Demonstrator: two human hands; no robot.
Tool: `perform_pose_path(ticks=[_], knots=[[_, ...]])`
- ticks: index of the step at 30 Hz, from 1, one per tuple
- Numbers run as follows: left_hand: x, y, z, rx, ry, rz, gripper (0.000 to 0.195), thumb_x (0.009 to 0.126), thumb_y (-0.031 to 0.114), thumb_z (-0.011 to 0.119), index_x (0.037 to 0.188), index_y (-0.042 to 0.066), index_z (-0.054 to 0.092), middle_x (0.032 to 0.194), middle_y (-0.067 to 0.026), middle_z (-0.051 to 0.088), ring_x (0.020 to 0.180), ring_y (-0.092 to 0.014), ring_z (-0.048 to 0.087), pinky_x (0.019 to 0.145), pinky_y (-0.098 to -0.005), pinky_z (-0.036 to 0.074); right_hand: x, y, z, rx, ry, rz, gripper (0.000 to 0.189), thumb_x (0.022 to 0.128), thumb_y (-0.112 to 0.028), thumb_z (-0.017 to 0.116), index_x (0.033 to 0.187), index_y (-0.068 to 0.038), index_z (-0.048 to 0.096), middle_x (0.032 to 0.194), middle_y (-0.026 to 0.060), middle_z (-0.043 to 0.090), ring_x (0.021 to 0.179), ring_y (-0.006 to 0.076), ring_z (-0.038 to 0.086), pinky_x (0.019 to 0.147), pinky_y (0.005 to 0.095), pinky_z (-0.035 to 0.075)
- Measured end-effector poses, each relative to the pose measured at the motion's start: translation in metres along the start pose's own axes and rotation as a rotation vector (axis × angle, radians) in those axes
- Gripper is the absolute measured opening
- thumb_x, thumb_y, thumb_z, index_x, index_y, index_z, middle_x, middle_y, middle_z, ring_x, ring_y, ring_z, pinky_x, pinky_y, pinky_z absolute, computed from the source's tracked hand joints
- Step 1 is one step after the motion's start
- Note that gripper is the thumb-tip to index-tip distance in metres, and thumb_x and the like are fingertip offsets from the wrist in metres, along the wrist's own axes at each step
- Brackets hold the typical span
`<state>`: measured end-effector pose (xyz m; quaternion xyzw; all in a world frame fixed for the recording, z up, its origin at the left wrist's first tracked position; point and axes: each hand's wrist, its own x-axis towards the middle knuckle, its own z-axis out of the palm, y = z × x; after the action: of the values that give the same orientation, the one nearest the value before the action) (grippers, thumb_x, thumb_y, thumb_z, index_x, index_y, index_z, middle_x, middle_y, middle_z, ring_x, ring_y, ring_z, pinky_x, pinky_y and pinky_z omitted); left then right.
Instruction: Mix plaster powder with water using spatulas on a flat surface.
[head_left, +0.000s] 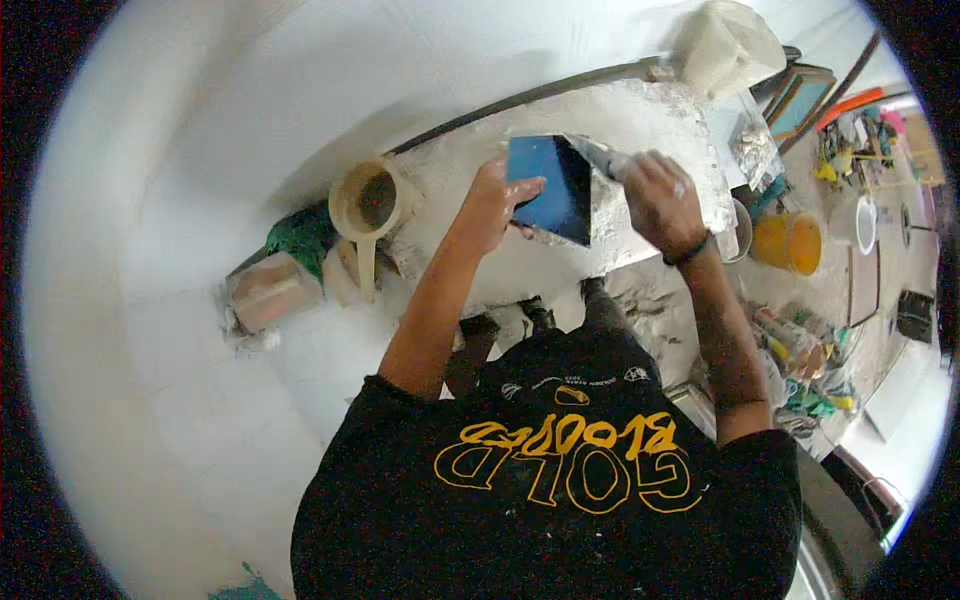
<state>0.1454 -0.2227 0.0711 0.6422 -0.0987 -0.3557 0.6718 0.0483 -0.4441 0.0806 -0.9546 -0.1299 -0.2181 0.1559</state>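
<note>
A flat, glossy blue panel (546, 174) with a dark right side is tilted over a white-smeared worktop (446, 169). My left hand (496, 201) grips the panel's left edge, a finger or thumb lying across its face and other fingertips showing below. In my right hand (666, 196) is a slim grey tool (598, 159), its tip at the panel's upper right edge. Blur hides what kind of tool it is. Left of my left hand stands a cream dipper (365, 201) with its handle pointing towards me.
Left lie green netting (300, 238) and a brownish block (274, 292). A large whitish lump (729, 49) sits at the worktop's far right corner, near a framed panel (801, 103). Rightward stand an orange bucket (784, 244) and a white bucket (853, 225), with a mixed heap (806, 360) nearer me.
</note>
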Motion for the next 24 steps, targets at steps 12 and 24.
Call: perform_pose_path(ticks=[12, 24], knots=[[-0.032, 0.003, 0.028, 1.234, 0.488, 0.741, 0.014, 0.067, 0.0, 0.06, 0.08, 0.004, 0.055, 0.095, -0.0119, 0.065, 0.09, -0.03, 0.062, 0.087, -0.0497, 0.045, 0.022, 0.039, -0.082, 0.448, 0.097, -0.053, 0.015, 0.07, 0.003, 0.064, 0.081, -0.006, 0.062, 0.082, 0.009, 0.066, 0.069, 0.0236, 0.06, 0.063, 0.0317, 0.047], [-0.017, -0.025, 0.051, 1.323, 0.452, 0.903, 0.01, 0.073, 0.005, 0.061, 0.068, 0.004, 0.052, 0.095, -0.0112, 0.066, 0.092, -0.027, 0.063, 0.094, -0.0513, 0.041, 0.037, 0.072, -0.041, 0.49, -0.247, -0.218, 0.019, 0.068, 0.003, 0.059, 0.085, -0.007, 0.058, 0.081, 0.0086, 0.061, 0.073, 0.0306, 0.056, 0.064, 0.0376, 0.048]])
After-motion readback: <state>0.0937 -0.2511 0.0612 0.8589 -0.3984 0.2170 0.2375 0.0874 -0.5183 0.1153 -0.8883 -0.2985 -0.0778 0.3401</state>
